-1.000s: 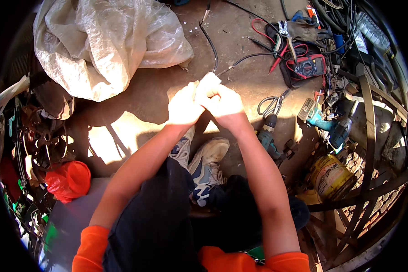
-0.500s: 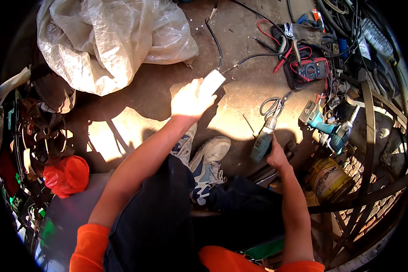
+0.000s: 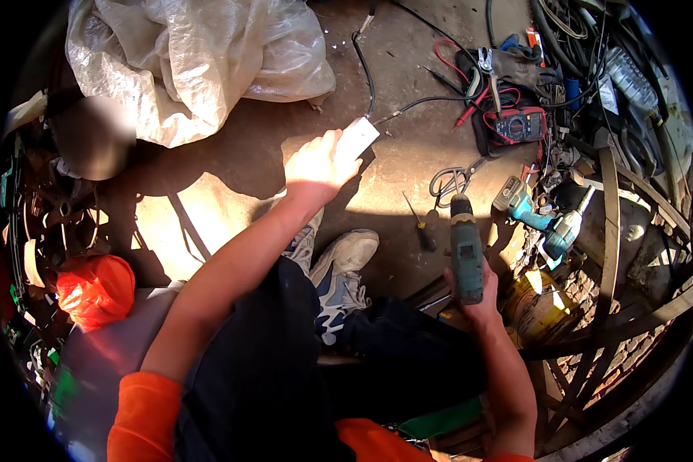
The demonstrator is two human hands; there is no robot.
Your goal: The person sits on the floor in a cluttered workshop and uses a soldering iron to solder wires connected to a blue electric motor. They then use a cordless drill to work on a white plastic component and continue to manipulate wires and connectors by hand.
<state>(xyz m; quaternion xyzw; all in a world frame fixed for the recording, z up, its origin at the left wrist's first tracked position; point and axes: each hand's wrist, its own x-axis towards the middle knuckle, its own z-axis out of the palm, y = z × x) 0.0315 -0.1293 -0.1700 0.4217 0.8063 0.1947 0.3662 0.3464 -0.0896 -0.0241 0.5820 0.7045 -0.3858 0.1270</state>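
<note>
A white rectangular box (image 3: pixel 356 137) with black cables joined at its far end lies under my left hand (image 3: pixel 313 165), whose fingers are wrapped round its near end. At the right, my right hand (image 3: pixel 481 299) grips a teal-grey cordless drill (image 3: pixel 467 258). The drill's chuck points away from me, with a thin bit in it, and its tip overlaps the black-handled scissors (image 3: pixel 445 185) on the ground. Left of the drill rests a screwdriver (image 3: pixel 423 231) with a dark and yellow handle. My right fingers are partly hidden by the drill.
A red-and-black multimeter (image 3: pixel 519 126) with its leads sits at the far right, near pliers (image 3: pixel 486 60). Closer in are a teal impact wrench (image 3: pixel 547 222) and a yellow bucket (image 3: pixel 545 309). A large whitish sack (image 3: pixel 200 69) fills the far left; a red bag (image 3: pixel 96 290) is nearer.
My right hand has drawn the drill nearer to me and swung it from tilted to nearly straight ahead. The screwdriver now shows fully. My left hand stays on the white box.
</note>
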